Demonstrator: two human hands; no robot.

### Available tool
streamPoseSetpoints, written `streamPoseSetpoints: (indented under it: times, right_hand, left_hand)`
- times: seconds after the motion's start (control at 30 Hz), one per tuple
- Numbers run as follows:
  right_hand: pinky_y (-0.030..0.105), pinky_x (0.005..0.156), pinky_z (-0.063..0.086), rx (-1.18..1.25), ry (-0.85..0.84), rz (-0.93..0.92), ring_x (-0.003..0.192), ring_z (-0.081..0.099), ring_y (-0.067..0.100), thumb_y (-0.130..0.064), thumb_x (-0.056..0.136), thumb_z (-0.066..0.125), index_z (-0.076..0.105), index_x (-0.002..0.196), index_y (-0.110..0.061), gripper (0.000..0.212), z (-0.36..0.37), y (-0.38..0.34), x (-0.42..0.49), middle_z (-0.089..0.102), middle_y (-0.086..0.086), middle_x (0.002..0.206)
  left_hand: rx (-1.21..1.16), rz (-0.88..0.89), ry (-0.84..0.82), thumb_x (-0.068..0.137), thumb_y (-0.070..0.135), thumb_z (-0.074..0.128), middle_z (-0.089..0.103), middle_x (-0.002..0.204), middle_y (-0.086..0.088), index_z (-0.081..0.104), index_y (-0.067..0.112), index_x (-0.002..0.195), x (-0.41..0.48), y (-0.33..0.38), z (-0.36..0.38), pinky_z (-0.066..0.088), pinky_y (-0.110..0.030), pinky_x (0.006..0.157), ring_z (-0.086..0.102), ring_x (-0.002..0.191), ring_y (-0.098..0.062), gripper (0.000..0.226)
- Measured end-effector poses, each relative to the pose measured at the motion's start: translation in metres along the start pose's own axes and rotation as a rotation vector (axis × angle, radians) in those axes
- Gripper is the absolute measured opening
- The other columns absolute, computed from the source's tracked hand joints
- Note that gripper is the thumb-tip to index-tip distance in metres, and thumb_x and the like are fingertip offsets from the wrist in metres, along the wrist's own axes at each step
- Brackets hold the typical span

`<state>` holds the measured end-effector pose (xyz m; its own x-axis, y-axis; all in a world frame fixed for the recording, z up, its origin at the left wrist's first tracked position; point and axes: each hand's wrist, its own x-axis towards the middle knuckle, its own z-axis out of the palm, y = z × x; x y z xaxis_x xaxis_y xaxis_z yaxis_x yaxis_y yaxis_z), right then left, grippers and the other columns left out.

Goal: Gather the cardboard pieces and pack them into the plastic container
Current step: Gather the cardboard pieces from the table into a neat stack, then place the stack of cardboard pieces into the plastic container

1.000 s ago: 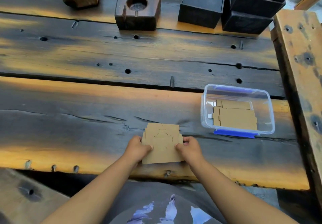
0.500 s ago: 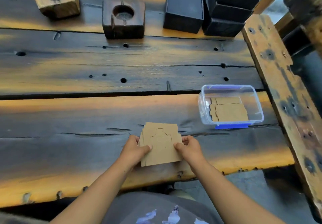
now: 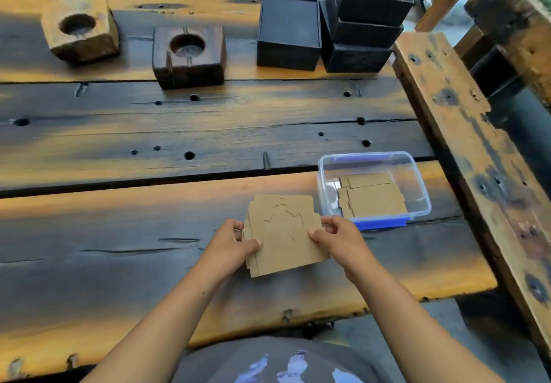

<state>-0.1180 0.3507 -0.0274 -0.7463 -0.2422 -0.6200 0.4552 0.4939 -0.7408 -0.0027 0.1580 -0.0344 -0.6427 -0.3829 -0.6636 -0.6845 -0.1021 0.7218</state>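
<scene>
A stack of brown cardboard pieces [image 3: 283,233] with die-cut curves is held between both hands just above the wooden table. My left hand [image 3: 234,244] grips its left edge, thumb on top. My right hand [image 3: 337,238] pinches its right edge. Just to the right stands a clear plastic container [image 3: 328,186] with a blue base clip, open at the top. More cardboard pieces [image 3: 372,199] lie flat inside it. The stack's right edge is close to the container's near left corner.
The table [image 3: 149,233] is of dark scorched planks with holes and cracks. At the back stand two wooden blocks with round hollows [image 3: 80,32] [image 3: 187,54] and several black boxes [image 3: 289,29]. A rough wooden beam [image 3: 465,144] runs along the right side.
The stack has been lifted slightly and tilted, shifting a little toward the container, still held in both hands. The camera view has swung, showing more of the table's back.
</scene>
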Motion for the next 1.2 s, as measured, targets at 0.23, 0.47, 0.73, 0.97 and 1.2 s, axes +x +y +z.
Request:
streamPoseSetpoints:
  times: [0.23, 0.47, 0.73, 0.97, 1.2]
  right_hand:
    - [0.016, 0.059, 0.046, -0.072, -0.091, -0.08, 0.069, 0.065, 0.004, -0.008, 0.086, 0.068, 0.068, 0.11, -0.006, 0.023, -0.106, -0.018, 0.047, 0.073, 0.001, 0.091]
    - [0.021, 0.066, 0.053, -0.114, -0.137, -0.082, 0.08, 0.069, 0.01, -0.011, 0.087, 0.068, 0.067, 0.1, -0.014, 0.013, -0.19, -0.031, 0.09, 0.073, 0.004, 0.098]
    - [0.039, 0.081, 0.055, -0.238, -0.096, -0.044, 0.088, 0.067, 0.019, -0.02, 0.082, 0.073, 0.061, 0.094, -0.018, 0.018, -0.218, -0.031, 0.13, 0.069, 0.003, 0.094]
    - [0.048, 0.089, 0.054, -0.375, -0.069, 0.031, 0.095, 0.064, 0.025, -0.027, 0.083, 0.07, 0.058, 0.1, -0.016, 0.024, -0.218, -0.026, 0.152, 0.066, 0.003, 0.096]
    - [0.045, 0.092, 0.054, -0.484, -0.152, 0.107, 0.099, 0.065, 0.024, -0.028, 0.085, 0.061, 0.063, 0.11, -0.012, 0.03, -0.211, -0.018, 0.165, 0.068, 0.005, 0.106]
  left_hand:
    - [-0.096, -0.016, 0.071, 0.087, 0.011, 0.068, 0.067, 0.108, -0.014, 0.054, 0.01, 0.111, 0.01, 0.057, 0.09, 0.058, -0.045, 0.082, 0.068, 0.098, -0.027, 0.028]
    - [-0.021, 0.023, 0.13, 0.085, 0.013, 0.069, 0.063, 0.114, -0.024, 0.056, 0.009, 0.11, 0.034, 0.111, 0.163, 0.056, -0.048, 0.082, 0.065, 0.105, -0.036, 0.029]
    - [0.089, 0.051, 0.114, 0.083, 0.017, 0.07, 0.065, 0.088, -0.001, 0.059, 0.022, 0.097, 0.069, 0.133, 0.196, 0.048, -0.025, 0.06, 0.063, 0.077, -0.012, 0.019]
    - [0.175, -0.025, 0.113, 0.084, 0.017, 0.07, 0.064, 0.086, 0.004, 0.056, 0.023, 0.097, 0.097, 0.134, 0.213, 0.049, -0.028, 0.062, 0.063, 0.078, -0.013, 0.02]
    - [0.243, -0.084, 0.066, 0.086, 0.012, 0.061, 0.064, 0.097, 0.001, 0.058, 0.016, 0.109, 0.111, 0.127, 0.225, 0.053, -0.031, 0.076, 0.063, 0.092, -0.022, 0.024]
